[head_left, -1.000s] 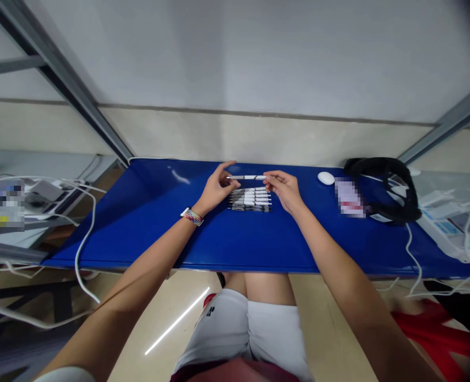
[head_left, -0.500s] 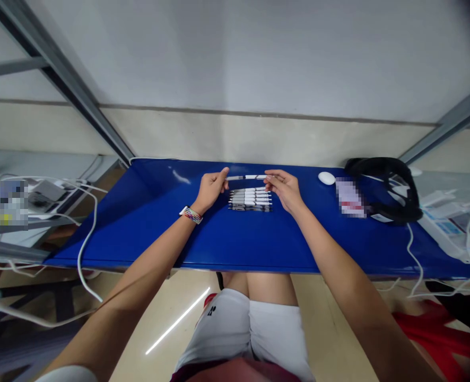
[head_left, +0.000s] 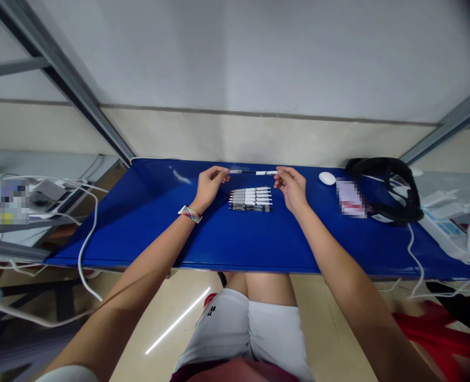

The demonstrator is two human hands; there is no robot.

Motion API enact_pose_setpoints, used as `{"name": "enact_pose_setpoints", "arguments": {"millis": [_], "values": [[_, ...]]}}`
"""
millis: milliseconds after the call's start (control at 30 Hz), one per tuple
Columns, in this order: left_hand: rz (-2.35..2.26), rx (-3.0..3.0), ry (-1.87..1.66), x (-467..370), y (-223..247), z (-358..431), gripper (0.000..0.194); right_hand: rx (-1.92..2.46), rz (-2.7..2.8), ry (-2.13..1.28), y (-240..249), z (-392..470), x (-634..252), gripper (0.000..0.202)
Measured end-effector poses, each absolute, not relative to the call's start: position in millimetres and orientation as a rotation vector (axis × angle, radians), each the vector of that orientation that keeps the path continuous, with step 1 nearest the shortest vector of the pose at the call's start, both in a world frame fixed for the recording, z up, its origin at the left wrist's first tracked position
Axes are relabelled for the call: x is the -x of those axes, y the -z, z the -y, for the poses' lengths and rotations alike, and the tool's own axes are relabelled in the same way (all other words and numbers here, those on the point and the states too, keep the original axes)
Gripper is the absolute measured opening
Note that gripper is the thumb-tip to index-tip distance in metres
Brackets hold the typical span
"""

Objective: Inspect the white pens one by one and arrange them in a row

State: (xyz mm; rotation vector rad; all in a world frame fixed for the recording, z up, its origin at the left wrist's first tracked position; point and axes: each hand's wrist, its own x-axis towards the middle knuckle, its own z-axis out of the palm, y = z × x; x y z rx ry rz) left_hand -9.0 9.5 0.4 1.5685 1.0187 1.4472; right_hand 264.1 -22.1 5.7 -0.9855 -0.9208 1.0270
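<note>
My left hand (head_left: 208, 184) and my right hand (head_left: 291, 185) hold the two ends of one pen (head_left: 253, 172) level above the blue table (head_left: 147, 212). The pen looks drawn apart: a thin dark rod shows between a short left piece and a white right piece. Just below it, between my hands, lies a tidy row of several white and black pens (head_left: 250, 199) side by side on the table. A coloured band sits on my left wrist.
A white mouse (head_left: 327, 178), a blurred-out card (head_left: 350, 197) and a black headset (head_left: 386, 188) lie at the right. White cables and chargers (head_left: 52, 191) crowd the left shelf; more cables and boxes (head_left: 450, 223) sit far right. Grey frame bars rise at both sides.
My hands have moved apart and slightly away from me. The pen between them has lengthened, and a dark middle section is now exposed. The row of pens has not moved.
</note>
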Motion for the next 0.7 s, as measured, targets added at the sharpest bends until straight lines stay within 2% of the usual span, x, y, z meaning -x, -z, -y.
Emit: {"name": "enact_pose_setpoints", "arguments": {"millis": [333,700], "values": [[-1.069,-1.601,-1.446,8.0,-3.3,-8.9,0.046,0.972,0.828,-1.013,-4.3,19.4,-269.0,0.022],[-1.067,-1.558,-1.461,8.5,-3.8,-9.7,0.043,0.979,0.795,-1.015,-4.4,17.8,-270.9,0.022]]}}
